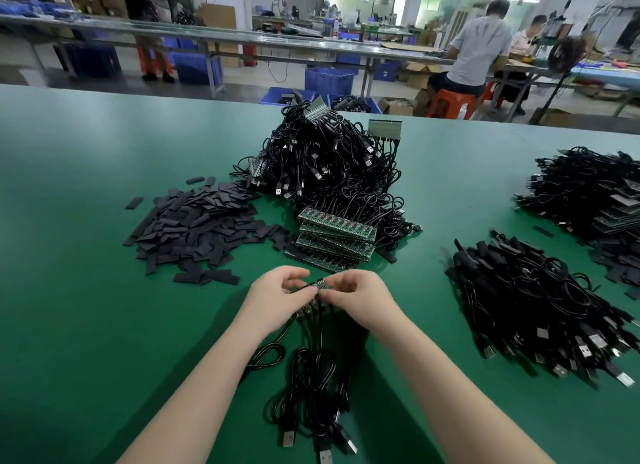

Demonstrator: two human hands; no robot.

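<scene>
Both hands meet over the green table [86, 307], near its front middle. My left hand [277, 297] and my right hand [356, 299] each pinch one end of a small green circuit board strip [319, 285]. Several black USB cables [311, 387] hang from that strip toward me and lie on the table, plugs nearest the front edge. Most of the strip is hidden by my fingers.
A stack of green board strips [334, 236] lies just beyond my hands, before a tall heap of black cables [325, 162]. Black flat sleeve pieces [197, 228] spread at left. Sleeved cables [533, 300] pile at right, more boards and cables [595, 193] at far right. People work at benches behind.
</scene>
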